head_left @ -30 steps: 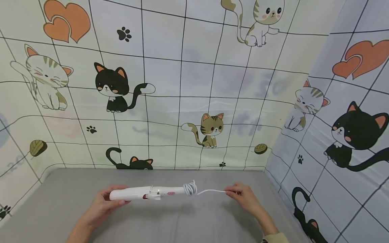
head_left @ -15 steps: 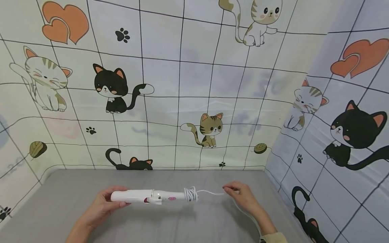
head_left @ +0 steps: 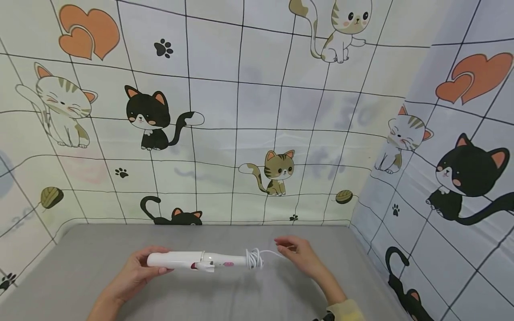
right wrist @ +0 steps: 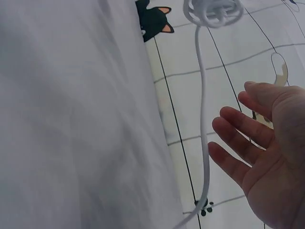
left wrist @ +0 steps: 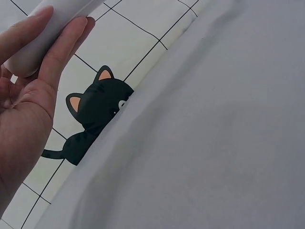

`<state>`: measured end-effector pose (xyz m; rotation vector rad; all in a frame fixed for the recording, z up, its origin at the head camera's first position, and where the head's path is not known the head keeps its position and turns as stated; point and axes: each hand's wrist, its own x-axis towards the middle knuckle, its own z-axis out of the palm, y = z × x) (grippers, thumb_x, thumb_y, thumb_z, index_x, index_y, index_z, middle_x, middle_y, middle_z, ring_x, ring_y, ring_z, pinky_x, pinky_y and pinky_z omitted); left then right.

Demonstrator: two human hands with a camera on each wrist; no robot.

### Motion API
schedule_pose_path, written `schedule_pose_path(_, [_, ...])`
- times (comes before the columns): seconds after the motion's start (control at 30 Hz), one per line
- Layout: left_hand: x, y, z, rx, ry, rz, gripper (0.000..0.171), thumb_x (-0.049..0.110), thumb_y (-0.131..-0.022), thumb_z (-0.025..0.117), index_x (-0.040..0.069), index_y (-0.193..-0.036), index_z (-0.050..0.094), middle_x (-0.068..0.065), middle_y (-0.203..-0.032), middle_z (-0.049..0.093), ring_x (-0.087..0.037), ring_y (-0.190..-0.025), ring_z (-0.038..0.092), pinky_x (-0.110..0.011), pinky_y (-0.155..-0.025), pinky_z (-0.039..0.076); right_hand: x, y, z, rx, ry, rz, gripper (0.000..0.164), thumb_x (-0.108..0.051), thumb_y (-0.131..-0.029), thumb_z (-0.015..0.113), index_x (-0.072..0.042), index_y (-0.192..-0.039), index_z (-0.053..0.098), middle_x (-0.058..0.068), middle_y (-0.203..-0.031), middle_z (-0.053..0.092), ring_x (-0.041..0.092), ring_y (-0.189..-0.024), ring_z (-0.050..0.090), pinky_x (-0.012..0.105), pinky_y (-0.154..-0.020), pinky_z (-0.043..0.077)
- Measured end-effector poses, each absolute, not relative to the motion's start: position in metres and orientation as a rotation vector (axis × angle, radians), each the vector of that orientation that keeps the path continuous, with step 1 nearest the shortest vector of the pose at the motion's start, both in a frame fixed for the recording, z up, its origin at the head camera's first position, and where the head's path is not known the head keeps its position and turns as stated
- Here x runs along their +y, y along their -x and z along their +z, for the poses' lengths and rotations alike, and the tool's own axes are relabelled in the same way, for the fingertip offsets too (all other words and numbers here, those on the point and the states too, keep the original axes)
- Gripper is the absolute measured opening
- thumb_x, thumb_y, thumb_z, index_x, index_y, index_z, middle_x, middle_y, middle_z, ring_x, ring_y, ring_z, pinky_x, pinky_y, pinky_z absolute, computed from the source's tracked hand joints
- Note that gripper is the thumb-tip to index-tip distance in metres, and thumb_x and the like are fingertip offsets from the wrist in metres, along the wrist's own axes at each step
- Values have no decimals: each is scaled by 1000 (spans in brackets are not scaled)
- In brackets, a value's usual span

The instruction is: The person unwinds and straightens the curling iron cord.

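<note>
My left hand grips the thick end of a white curling iron, thumb on one side and fingers on the other. The iron lies level above the grey surface, with a lever and a pink mark near its middle. Its white cord is wound in several turns round the handle end, and a loose length runs from the coil. Beside that loose length is my right hand, fingers relaxed and apart. In the right wrist view the cord passes by the fingertips; the hand holds nothing.
A grey cloth-covered surface lies under both hands. Behind and to the right stand cloth walls with a grid and cat print. The back edge of the surface meets the wall just beyond the hands.
My right hand has let go of the loose cord, its fingers have spread, and it has moved left toward the coil. The left hand and curling iron have barely moved.
</note>
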<state>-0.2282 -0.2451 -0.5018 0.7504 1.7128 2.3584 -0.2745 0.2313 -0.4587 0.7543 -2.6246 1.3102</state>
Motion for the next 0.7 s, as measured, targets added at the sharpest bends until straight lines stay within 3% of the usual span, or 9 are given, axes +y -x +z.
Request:
schedule_pose_path(0.2, [-246, 227, -502, 1702, -780, 2358, 50, -24, -89, 57, 6, -127, 69, -3, -130, 64, -18, -112, 64, -44, -98, 58, 214, 277, -466, -2633, -883, 1374, 29, -13, -104, 62, 3, -128, 66, 21, -122, 69, 28, -107, 69, 33, -92, 60])
schedule_pose_path(0.3, [-246, 227, -501, 1710, -786, 2354, 50, -23, -89, 57, 5, -128, 69, -5, -131, 63, -18, -112, 64, -44, -98, 58, 209, 277, -468, -2643, -894, 1446, 28, -10, -104, 60, 6, -127, 65, 24, -118, 70, 31, -101, 70, 29, -88, 61])
schedule_pose_path(0.4, [-246, 226, -501, 1719, -781, 2357, 50, -23, -89, 57, 5, -128, 69, -6, -132, 62, -18, -113, 63, -45, -98, 58, 207, 275, -468, -2667, -864, 1500, 25, -5, -102, 61, 5, -124, 66, 22, -107, 72, 28, -86, 70, 28, -74, 62])
schedule_pose_path(0.5, [-248, 226, -502, 1704, -776, 2368, 50, -24, -89, 57, 6, -128, 69, -6, -132, 62, -18, -113, 62, -45, -98, 58, 206, 273, -468, -2721, -809, 1457, 22, -8, -102, 62, -1, -122, 70, 10, -96, 73, 24, -79, 66, 24, -63, 56])
schedule_pose_path(0.63, [-250, 224, -502, 1698, -771, 2366, 50, -23, -89, 56, 6, -128, 69, -5, -132, 63, -18, -113, 63, -44, -98, 58, 209, 271, -470, -2690, -752, 1418, 19, -13, -102, 65, -4, -115, 75, 5, -90, 73, 26, -81, 67, 21, -62, 52])
schedule_pose_path(0.7, [-251, 224, -502, 1712, -762, 2358, 50, -23, -89, 57, 6, -128, 69, -4, -131, 64, -18, -112, 63, -44, -98, 58, 212, 270, -471, -2632, -717, 1446, 18, -13, -100, 67, -3, -112, 77, 10, -88, 73, 24, -81, 69, 21, -63, 52])
